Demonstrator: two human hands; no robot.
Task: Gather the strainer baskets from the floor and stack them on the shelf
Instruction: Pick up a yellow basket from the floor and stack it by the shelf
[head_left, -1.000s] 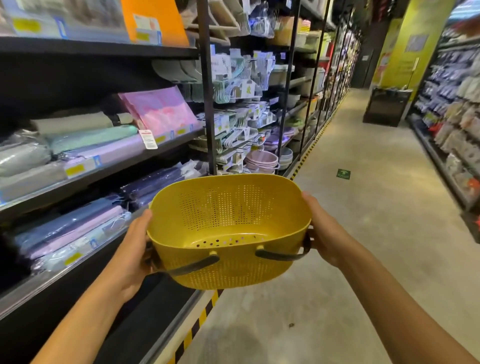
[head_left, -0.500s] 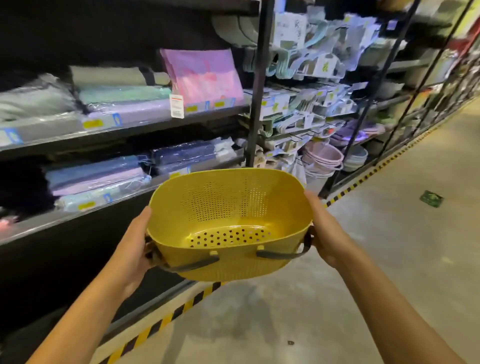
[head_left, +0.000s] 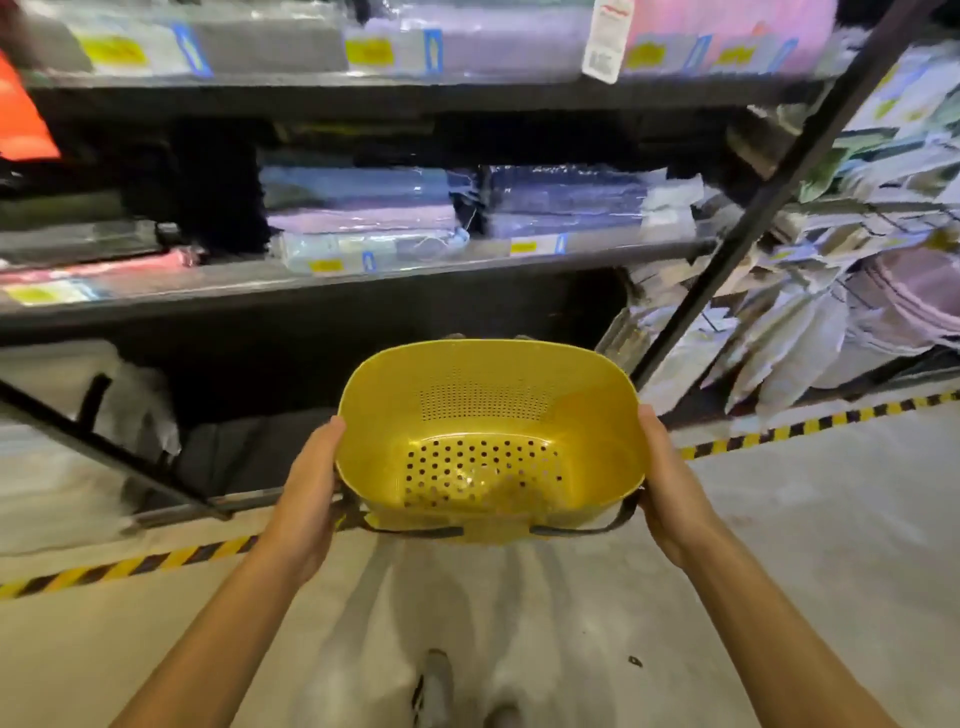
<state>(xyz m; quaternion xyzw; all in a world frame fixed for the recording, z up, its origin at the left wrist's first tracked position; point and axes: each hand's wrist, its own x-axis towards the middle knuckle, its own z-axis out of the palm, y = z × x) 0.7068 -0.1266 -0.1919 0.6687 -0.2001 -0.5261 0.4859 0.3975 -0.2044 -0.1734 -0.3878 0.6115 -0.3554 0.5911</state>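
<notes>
- We hold one yellow perforated plastic strainer basket (head_left: 488, 415) between our two hands, in the air in front of the shelving and above the floor.
- Our left hand (head_left: 311, 499) clasps its left end, thumb up along the rim. Our right hand (head_left: 670, 483) clasps the right end the same way. The fingers underneath are hidden.
- Two dark handle straps (head_left: 415, 531) hang along the basket's near side.
- Behind it stand two dark metal shelf boards (head_left: 363, 280) carrying flat plastic-wrapped packs (head_left: 363, 208). The dark lowest bay is directly behind the basket.
- One yellow-and-black hazard stripe (head_left: 810, 427) runs along the pale concrete floor (head_left: 779, 545).
- Compared with half a second ago, our grip is unchanged. The view has swung down to face the shelving squarely, the aisle has gone from sight, and more of the basket's holed bottom shows.
</notes>
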